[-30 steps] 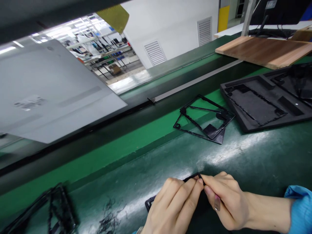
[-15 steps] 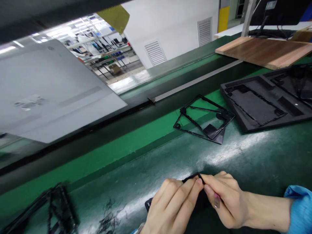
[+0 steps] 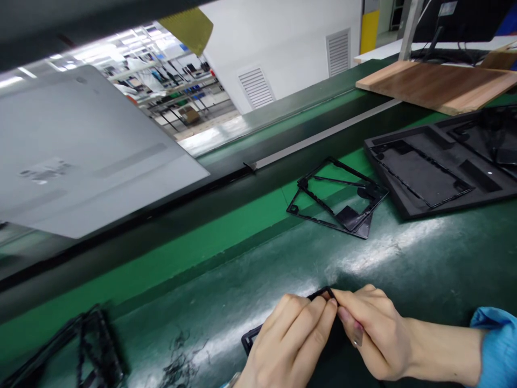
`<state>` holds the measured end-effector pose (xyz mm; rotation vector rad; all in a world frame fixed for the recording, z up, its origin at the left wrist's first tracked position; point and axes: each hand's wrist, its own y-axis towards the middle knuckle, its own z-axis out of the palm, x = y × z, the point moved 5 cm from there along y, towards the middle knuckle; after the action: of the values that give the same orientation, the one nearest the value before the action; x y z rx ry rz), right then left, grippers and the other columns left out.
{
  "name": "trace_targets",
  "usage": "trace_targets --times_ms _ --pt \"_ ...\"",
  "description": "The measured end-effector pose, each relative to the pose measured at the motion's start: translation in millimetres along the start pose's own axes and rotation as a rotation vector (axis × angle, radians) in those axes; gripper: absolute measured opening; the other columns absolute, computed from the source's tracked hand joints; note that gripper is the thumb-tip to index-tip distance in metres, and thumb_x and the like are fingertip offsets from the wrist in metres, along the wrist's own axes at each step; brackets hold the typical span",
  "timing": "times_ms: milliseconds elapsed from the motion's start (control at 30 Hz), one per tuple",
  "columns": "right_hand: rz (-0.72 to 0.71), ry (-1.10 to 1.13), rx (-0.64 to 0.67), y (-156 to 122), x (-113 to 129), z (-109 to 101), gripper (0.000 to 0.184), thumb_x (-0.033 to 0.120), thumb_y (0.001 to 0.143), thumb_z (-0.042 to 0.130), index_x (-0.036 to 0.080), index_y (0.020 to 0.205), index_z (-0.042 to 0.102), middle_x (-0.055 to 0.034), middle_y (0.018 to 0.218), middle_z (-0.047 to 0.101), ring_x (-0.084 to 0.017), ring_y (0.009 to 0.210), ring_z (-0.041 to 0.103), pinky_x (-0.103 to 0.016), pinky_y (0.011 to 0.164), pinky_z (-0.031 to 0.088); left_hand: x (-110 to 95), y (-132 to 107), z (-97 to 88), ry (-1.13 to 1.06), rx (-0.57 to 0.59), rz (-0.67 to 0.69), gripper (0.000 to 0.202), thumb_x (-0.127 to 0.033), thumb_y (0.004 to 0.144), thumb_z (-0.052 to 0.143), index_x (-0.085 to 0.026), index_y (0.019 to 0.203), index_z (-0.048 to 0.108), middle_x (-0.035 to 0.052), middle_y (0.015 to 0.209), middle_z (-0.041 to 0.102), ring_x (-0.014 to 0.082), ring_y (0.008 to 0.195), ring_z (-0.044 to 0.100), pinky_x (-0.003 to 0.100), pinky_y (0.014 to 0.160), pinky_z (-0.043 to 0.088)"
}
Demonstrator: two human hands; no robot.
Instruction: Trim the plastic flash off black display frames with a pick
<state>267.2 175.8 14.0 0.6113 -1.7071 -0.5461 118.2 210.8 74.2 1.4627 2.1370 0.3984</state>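
My left hand (image 3: 291, 337) is closed around a thin black plastic frame (image 3: 251, 335), its fingers lying over the near part and reaching toward the far corner. Much of the frame is hidden beneath that hand. Right at the corner, my right hand (image 3: 375, 328) is pinched, thumb and forefinger touching the frame's edge. A small, shiny, blade-like metal piece (image 3: 357, 337) pokes out below the right thumb; the rest of it is covered by the fingers. Thin black shavings (image 3: 180, 361) lie on the green table left of my hands.
Two black frames (image 3: 337, 196) overlap beyond my hands. A dark foam tray (image 3: 420, 207) at right holds more frames. Further frames (image 3: 95, 345) are piled at lower left. A wooden board (image 3: 440, 83) lies at back right; a grey panel (image 3: 100, 156) leans at left.
My left hand has shifted slightly right along the frame, uncovering more of its left end. The right hand keeps almost the same place at the corner.
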Motion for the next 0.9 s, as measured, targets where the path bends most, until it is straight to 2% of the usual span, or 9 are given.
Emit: trace_targets --times_ms 200,433,533,667,800,900 --pt "0.040 -0.032 0.009 -4.9 -5.1 -0.4 0.019 0.012 0.106 0.042 0.019 0.113 0.058 0.0048 0.065 0.053 -0.015 0.049 0.052 -0.031 0.052 0.042 -0.7 -0.5 -1.5 0.067 -0.008 0.057 0.032 -0.005 0.111 0.040 -0.008 0.125 0.069 0.0112 0.108 0.079 0.0188 0.086 0.074 0.030 0.076 0.061" --pt "0.053 -0.016 0.014 -0.5 -3.5 -1.0 0.018 0.012 0.107 0.041 0.021 0.105 0.056 0.0050 0.065 0.052 -0.014 0.048 0.047 -0.030 0.051 0.039 0.9 -6.9 -0.4 0.044 -0.073 -0.046 0.032 -0.006 0.107 0.050 -0.011 0.131 0.070 0.0104 0.116 0.079 0.0204 0.087 0.073 0.033 0.075 0.061" --pt "0.049 -0.030 0.012 -2.1 -3.7 -0.7 0.018 0.011 0.107 0.042 0.021 0.104 0.056 0.0040 0.067 0.055 -0.014 0.050 0.049 -0.030 0.052 0.039 1.9 -7.3 1.6 0.025 -0.042 -0.062 0.033 -0.009 0.109 0.047 -0.013 0.133 0.069 0.0105 0.115 0.079 0.0208 0.085 0.073 0.034 0.076 0.061" --pt "0.032 -0.047 0.004 -1.7 -2.5 -0.7 0.018 0.010 0.106 0.042 0.020 0.111 0.056 0.0038 0.068 0.055 -0.015 0.050 0.052 -0.031 0.052 0.039 1.6 -5.3 2.4 0.016 0.014 -0.002 0.036 -0.014 0.116 0.036 -0.009 0.133 0.066 0.0122 0.113 0.079 0.0196 0.087 0.071 0.033 0.078 0.060" --pt "0.049 -0.061 0.024 -0.6 -2.3 -0.3 0.018 0.009 0.106 0.041 0.020 0.109 0.055 0.0042 0.068 0.053 -0.015 0.050 0.052 -0.032 0.051 0.039 -0.3 -2.8 0.1 0.058 0.049 0.070 0.035 -0.012 0.116 0.035 -0.006 0.130 0.066 0.0120 0.112 0.079 0.0194 0.091 0.072 0.031 0.080 0.060" --pt "0.063 -0.057 0.035 -1.0 -2.9 -0.2 0.018 0.009 0.106 0.041 0.020 0.109 0.055 0.0043 0.068 0.052 -0.015 0.050 0.051 -0.032 0.052 0.039 0.5 -3.7 -1.5 0.068 0.051 0.062 0.034 -0.012 0.116 0.035 -0.007 0.130 0.066 0.0120 0.112 0.079 0.0202 0.093 0.073 0.032 0.081 0.061"
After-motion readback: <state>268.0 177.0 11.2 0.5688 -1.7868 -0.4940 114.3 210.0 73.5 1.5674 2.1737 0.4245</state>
